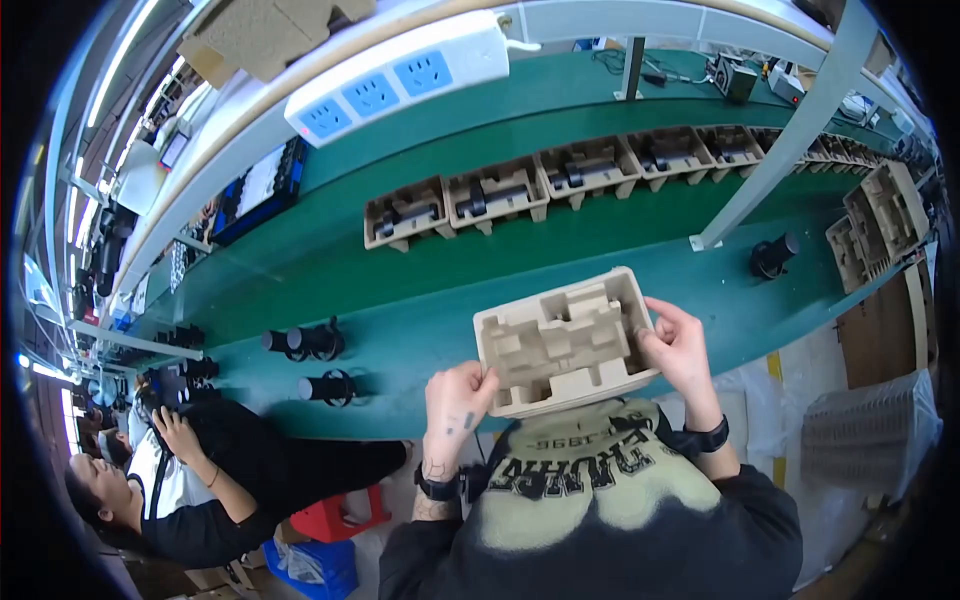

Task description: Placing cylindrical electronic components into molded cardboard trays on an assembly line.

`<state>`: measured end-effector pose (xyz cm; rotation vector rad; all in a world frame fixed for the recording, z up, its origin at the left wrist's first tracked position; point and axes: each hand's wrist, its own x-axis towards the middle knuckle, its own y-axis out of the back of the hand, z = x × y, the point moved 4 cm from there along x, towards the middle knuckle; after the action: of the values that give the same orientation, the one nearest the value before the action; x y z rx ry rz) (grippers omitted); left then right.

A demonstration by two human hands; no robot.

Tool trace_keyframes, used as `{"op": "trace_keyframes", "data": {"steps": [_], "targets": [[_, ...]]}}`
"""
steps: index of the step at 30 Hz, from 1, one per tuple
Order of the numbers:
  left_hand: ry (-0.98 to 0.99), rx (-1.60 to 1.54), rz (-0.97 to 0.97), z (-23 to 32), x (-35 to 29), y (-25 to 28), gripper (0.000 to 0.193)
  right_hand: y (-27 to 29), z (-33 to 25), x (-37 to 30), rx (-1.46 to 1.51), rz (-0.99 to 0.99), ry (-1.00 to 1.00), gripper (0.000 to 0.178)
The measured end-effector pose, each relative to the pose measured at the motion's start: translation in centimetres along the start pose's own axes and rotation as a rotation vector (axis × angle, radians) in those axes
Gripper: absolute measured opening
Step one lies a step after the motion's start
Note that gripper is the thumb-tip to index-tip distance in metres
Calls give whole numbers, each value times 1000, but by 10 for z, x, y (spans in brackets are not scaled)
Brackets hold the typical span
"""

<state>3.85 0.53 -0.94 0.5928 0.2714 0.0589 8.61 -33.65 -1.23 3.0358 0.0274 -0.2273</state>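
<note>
- While the green counter (430,310) sweeps across the view, here's the brown moulded tray (565,345), front and centre over the near edge, hollows facing up; whether it touches the surface, I can't tell.
- Left hand (458,405): grip closed on the tray's left end, thumb at the rim!
- Right hand (677,345): grip closed on the opposite end, thumb inside the wall, a finger outside.
- Over toward the counter's left end, a pair of black cylindrical units (314,342) lies close together, with a single black unit (328,387) closer to the near edge.
- Swing right: a lone dark cylinder (772,257), just past the foot of the pale post (788,130).
- Farther back, a long row of brown trays (600,187) carries dark parts, running to the right.
- Right-hand end: grouped trays (895,205), tipped up at the edge.
- Down left, a co-worker's hand (180,437) is beside the counter.
</note>
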Motion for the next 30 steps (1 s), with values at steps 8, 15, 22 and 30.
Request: {"op": "trace_keyframes", "data": {"steps": [8,15,22,30], "targets": [[-58,-235,-31,13,31,-30,26,-3,-17,23,-42,82,67,44],[-207,-782,-192,7,8,-14,23,-4,-43,0,244,-7,126,47],[-52,-668,-16,1,30,11,15,-18,-52,13,208,-224,153,58],[-111,-1058,238,-35,36,28,12,-33,-46,50,397,-212,182,58]]}}
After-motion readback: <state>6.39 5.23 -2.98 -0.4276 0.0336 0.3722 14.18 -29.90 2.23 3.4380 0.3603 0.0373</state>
